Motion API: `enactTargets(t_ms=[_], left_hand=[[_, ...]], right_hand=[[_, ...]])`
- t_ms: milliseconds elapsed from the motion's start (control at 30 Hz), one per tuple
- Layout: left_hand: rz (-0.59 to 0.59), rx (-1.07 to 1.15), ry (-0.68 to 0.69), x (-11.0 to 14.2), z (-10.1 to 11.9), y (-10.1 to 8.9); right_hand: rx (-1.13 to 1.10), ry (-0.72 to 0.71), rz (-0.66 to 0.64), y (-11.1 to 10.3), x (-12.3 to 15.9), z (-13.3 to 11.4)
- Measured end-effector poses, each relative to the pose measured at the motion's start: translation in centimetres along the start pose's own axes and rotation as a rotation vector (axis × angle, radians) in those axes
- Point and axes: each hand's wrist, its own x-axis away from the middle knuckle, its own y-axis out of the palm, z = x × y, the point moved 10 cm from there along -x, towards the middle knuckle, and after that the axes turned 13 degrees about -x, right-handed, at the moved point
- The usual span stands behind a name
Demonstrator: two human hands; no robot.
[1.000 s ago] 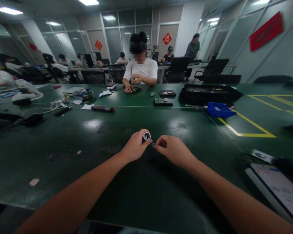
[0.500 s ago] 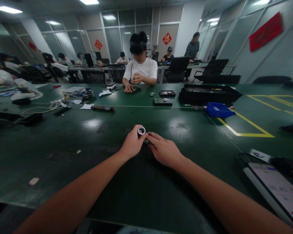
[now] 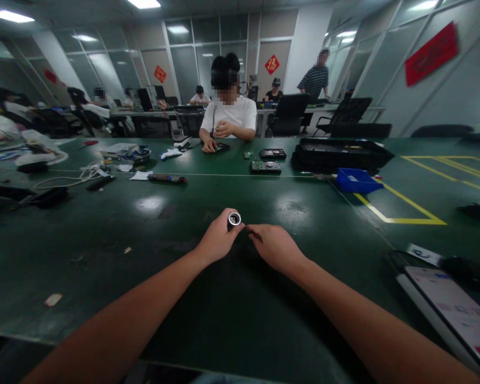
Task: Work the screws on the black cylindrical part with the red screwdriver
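Observation:
My left hand (image 3: 217,238) is closed around a dark tube with a bright silver-ringed end (image 3: 234,218), like a flashlight body. That round end faces me, and its inside looks dark with pale spots. My fingers cover most of the tube. Just to the right is my right hand (image 3: 278,246), its fingers curled and pinched together, their tips close to my left thumb. Whatever lies between those fingertips is hidden or too small to make out. Both hands are above the green table (image 3: 208,320).
A phone-like screen device (image 3: 450,314) lies at right near a black cable. Farther off are a blue bin (image 3: 358,181), a long black case (image 3: 342,154), circuit-board devices (image 3: 266,167) and an electric screwdriver-like tool (image 3: 167,178). A co-worker (image 3: 228,114) sits opposite, handling a device.
Both hands shifted left, then settled slightly back right. The small round part seen between them earlier no longer shows. The right fingers stretched toward the tube, then curled and drew back slightly.

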Motion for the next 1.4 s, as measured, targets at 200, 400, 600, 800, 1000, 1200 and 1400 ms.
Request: enactTargets(t_ms=[200,400,600,800,1000,1200,1400], left_hand=[[-0.109,0.012,0.06,0.5,1.3,1.0],[-0.157,0.02,0.152,0.8,2.8,1.7],[-0.146,0.013,0.212,0.9,3.2,1.9],[-0.134,-0.071,0.275,1.0,3.7,2.2],[-0.166,-0.117,0.306,1.3,4.4,2.2],[-0.131,0.003,0.168,0.7,2.5,1.7],[-0.104,0.053,0.105,0.2,1.0,1.3]], right_hand=[[-0.258,-0.052,0.274,-4.1,0.9,-0.7],[-0.24,-0.082,0.221,-3.4,1.1,-1.7],[-0.207,-0.109,0.239,-3.2,1.2,-2.1],[-0.274,-0.018,0.306,-3.5,1.1,-0.8],[-0.481,0.179,0.312,-3.2,1.1,1.6],[-0.716,0.112,0.429,-5.1,1.5,1.7],[-0.468,-0.023,0.472,-6.8,2.5,-0.6]])
